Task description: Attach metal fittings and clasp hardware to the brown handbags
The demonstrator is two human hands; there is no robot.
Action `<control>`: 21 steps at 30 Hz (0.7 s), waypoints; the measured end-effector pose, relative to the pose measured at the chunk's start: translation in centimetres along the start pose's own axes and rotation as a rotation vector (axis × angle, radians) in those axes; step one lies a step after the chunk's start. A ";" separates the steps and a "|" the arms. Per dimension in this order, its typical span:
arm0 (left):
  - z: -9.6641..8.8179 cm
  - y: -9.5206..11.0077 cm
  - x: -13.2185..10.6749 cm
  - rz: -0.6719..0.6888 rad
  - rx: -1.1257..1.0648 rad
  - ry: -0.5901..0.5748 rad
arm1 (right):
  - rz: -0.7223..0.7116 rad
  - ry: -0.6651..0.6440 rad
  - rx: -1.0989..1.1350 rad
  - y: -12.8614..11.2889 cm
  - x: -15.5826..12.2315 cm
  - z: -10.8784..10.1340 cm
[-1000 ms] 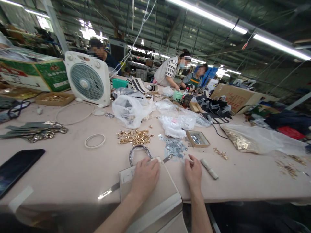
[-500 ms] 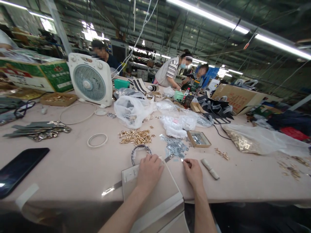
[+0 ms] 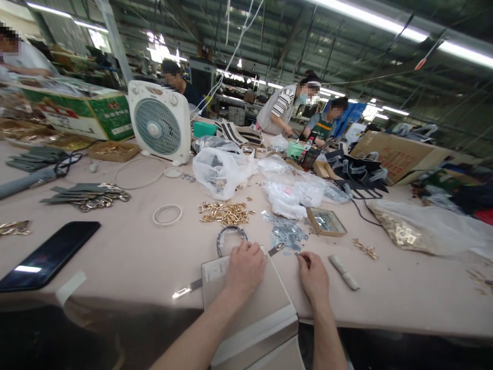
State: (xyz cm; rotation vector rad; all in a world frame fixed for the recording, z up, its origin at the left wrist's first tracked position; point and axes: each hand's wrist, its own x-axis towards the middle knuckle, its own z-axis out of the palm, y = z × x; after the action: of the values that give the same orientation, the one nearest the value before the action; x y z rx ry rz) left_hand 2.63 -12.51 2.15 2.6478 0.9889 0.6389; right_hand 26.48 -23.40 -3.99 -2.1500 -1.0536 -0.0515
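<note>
A beige bag panel [image 3: 246, 303] is pressed flat at the near edge of the desk [image 3: 115, 257] by the left hand [image 3: 244, 267], its fingers spread and nothing gripped. The right hand [image 3: 314, 275] is curled just right of it, a small metal piece [image 3: 298, 253] pinched at the fingertips; half a second earlier the same pinch was seen, and a second earlier that hand was flatter on the desk. The view has since swung left, so that a person at the far left is now taken in.

A metal strip [image 3: 187, 289] is seen running under the panel, and a dark ring [image 3: 230, 237] lies just beyond it. Gold fittings [image 3: 225, 211] and silver pieces [image 3: 287, 234] are scattered farther out, a white roll [image 3: 344, 272] to the right. A small tray [image 3: 326, 222] is filled with silver parts; a clear bag [image 3: 419, 228] at the right holds gold ones. A phone [image 3: 50, 255] lies near left, a fan [image 3: 159, 122] stands at the far left. Workers are gathered at the far end under strip lights in a workshop hall.
</note>
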 end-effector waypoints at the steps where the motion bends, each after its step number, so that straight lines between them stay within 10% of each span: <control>1: 0.0 0.0 0.0 0.000 -0.003 0.001 | 0.000 -0.002 0.003 -0.1 0.0 -0.1; 13: 0.4 -0.5 -0.6 -0.050 -0.054 0.022 | 0.012 -0.093 0.011 -0.3 1.2 -0.9; 21: 0.8 -1.0 -0.8 -0.046 -0.086 0.060 | 0.210 -0.344 0.664 -6.6 -1.0 -0.5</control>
State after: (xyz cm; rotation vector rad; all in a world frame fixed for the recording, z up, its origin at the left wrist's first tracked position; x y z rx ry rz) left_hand 1.92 -12.35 0.82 2.5377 1.0112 0.7376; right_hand 21.34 -21.77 -0.02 -1.6653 -0.8581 0.6926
